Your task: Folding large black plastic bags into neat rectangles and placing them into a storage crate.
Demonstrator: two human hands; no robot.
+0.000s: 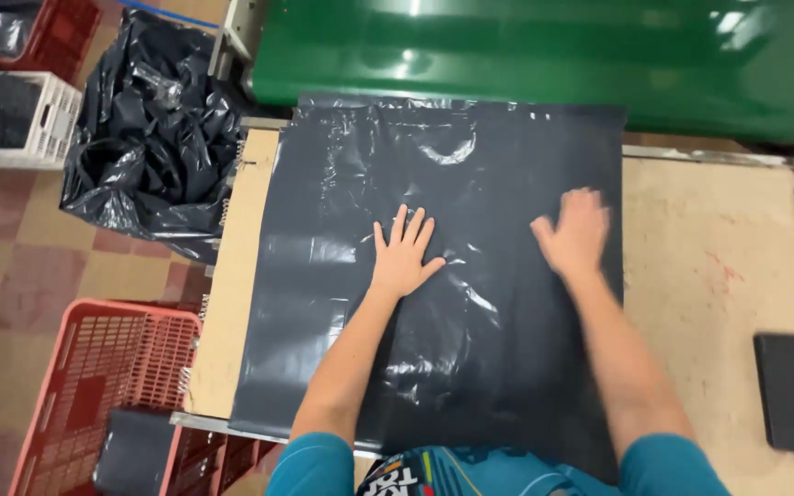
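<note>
Workbench [719, 248] was a worn tan board, with a green bin [544, 55] lying behind it and checkered tile floor to the left. Black bag [342, 276] lay flat on the board, covering its left and middle and overhanging the near edge by the person's torso. Left hand [403, 253] sat palm down near the bag's middle, fingers spread and flat on the plastic. Right hand [576, 231] was flat near the bag's right edge, motion-blurred; fingers looked loosely together, but the exact spread couldn't be told. Neither hand pinched anything. Judgement: this looked like the smoothing step, with one hand anchoring and the other sweeping wrinkles outward. Creases remained low centre and around the handle cutout [446, 147] up top, so a next move would call for firm flat pressure toward the edges without dragging the sheet off the board. Dark phone [790, 390] lay at the board's right near corner, well apart from the bag. A heap of black plastic [153, 138] sat left of the board, a red crate [94, 386] at lower left, a white crate [43, 115] upper left. Hard to tell: whether one bag or a stack lay there, the bag's near edge hidden by the torso, and the crate contents, just dark shapes.
</note>
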